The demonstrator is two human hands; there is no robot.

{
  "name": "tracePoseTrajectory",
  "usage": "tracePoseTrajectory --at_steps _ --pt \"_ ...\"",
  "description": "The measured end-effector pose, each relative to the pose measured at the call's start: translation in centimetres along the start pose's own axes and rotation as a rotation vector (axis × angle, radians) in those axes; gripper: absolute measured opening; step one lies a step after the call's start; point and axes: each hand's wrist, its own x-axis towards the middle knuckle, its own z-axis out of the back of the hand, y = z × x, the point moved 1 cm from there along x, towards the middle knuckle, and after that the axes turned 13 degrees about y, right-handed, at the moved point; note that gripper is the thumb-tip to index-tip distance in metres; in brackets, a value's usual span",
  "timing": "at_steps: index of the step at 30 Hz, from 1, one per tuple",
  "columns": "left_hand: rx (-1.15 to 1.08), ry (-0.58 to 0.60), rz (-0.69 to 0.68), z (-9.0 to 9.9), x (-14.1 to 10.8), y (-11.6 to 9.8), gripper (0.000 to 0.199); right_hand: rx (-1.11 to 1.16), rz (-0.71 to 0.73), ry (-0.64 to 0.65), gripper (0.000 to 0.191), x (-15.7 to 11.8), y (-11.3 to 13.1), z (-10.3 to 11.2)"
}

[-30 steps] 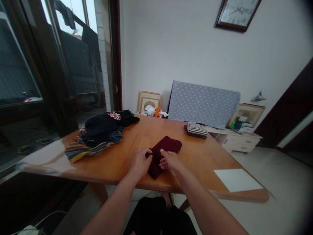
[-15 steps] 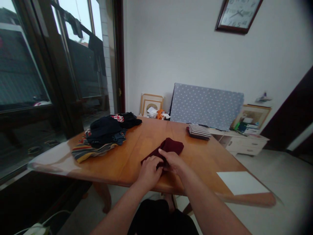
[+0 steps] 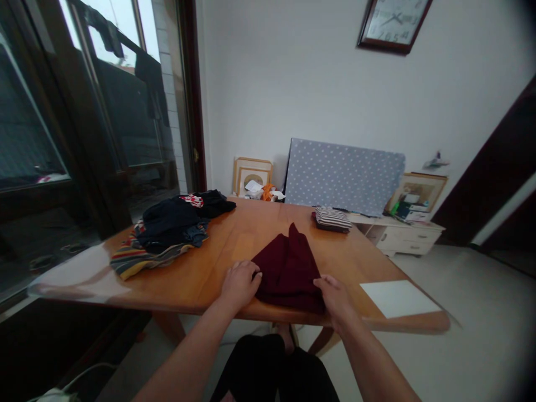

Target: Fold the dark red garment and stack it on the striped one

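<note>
So both hands are on the maroon garment, which lies near the front edge of the wooden table, spread into a rough triangle with its point aimed away toward the wall. What could go wrong: the near hem sits right at the table's lip, so if either hand tugs back toward the body the whole thing could slide off onto the lap, and since the fabric looks soft and a bit bunched along the middle ridge, uneven pulling would probably leave the crease crooked. Left hand has its fingers curled over the garment's left corner, thumb tucked against the cloth, pinching that edge. Right hand is closed on the lower right corner, fingers wrapped under the hem from what I can tell, though the underside is hidden. So the cloth stretches between the two grips, most of it lying beyond the knuckles and flat on the wood. Off to the left there's a heap of dark and striped clothes, well apart from the hands, and a folded striped item sits farther back on the right. A white sheet lies at the table's right corner, near the right hand but not touching it. Behind the table a dotted blue board leans on the wall under a clock.
</note>
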Motion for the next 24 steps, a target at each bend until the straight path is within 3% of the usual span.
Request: tracePoseTrajectory --at_steps 3,6,10,14,18,24 --pt "0.042 0.003 0.006 -0.1 0.0 -1.0 0.025 -0.066 -0.032 0.008 0.027 -2.3 -0.8 2.7" --pt "0.079 0.009 -0.008 -0.2 0.1 -1.8 0.03 -0.095 -0.037 -0.008 0.036 -3.5 -1.4 4.2" --pt "0.1 0.031 -0.006 -0.3 0.1 -2.3 0.032 -0.075 -0.031 -0.058 0.048 -4.1 -2.1 5.1" --pt "0.114 0.051 0.033 -0.4 0.9 -2.1 0.033 -0.077 -0.014 -0.05 0.049 -4.3 -2.2 5.3" --pt "0.127 0.051 0.056 -0.9 3.2 -1.9 0.037 -0.175 -0.032 -0.065 0.044 -3.3 -1.4 5.3" --pt "0.15 0.248 -0.085 -3.0 7.3 -2.8 0.054 -0.25 0.011 -0.2 0.052 0.9 -0.8 6.9"
